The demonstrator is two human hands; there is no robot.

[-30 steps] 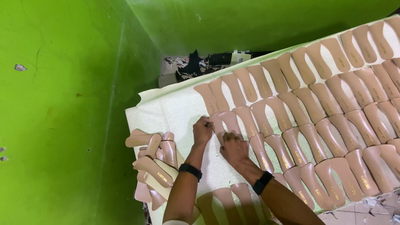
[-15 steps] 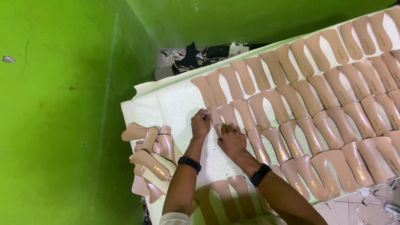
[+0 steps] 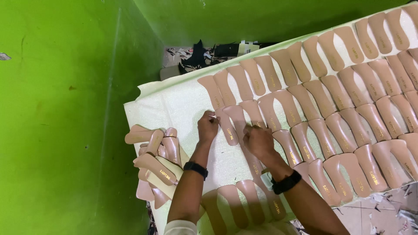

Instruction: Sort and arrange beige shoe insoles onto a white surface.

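My left hand (image 3: 208,126) pinches the upper left edge of a tan insole (image 3: 230,126) lying on the white foam sheet (image 3: 174,104). Just to the right, my right hand (image 3: 257,140) has its curled fingers on that insole's right edge and covers part of the insole beside it. Both wrists wear black bands. Rows of tan insoles (image 3: 331,95) overlap like tiles across the sheet to the right. This insole sits at the left end of the second row.
A loose pile of tan insoles (image 3: 154,163) lies at the sheet's left edge by my left forearm. More insoles (image 3: 237,204) lie under my arms at the near edge. Green walls (image 3: 61,109) stand left and behind. Dark scraps (image 3: 196,54) fill the gap beyond the table.
Both hands stay on the same insole at the row's left end, shifting it only slightly. The view has drifted a little.
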